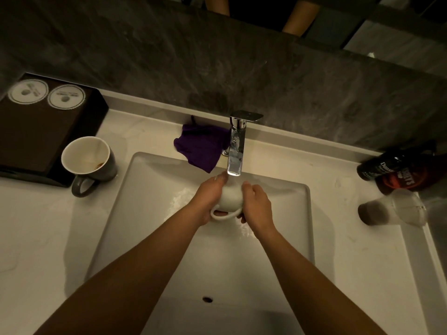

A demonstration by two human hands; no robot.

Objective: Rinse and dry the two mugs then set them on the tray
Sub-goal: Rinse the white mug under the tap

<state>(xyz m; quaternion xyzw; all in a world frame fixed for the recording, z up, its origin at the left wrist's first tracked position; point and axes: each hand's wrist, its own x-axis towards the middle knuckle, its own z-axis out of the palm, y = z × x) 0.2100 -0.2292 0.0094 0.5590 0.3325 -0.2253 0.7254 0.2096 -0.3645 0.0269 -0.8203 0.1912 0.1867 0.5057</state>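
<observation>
A white mug (231,198) is held under the chrome faucet (236,146) over the white sink (150,189), its handle toward me. My left hand (209,197) grips its left side and my right hand (256,204) grips its right side. A grey mug (88,160) with a white, coffee-stained inside stands upright on the counter left of the sink. Behind it lies a dark brown tray (36,136) with two round white paper coasters at its far end. A purple cloth (202,146) lies crumpled behind the sink, left of the faucet.
Two dark bottles (396,169) stand at the counter's right edge, with a clear upturned glass (391,210) in front of them. A dark stone wall runs behind the counter. The sink's overflow hole (207,299) is near me.
</observation>
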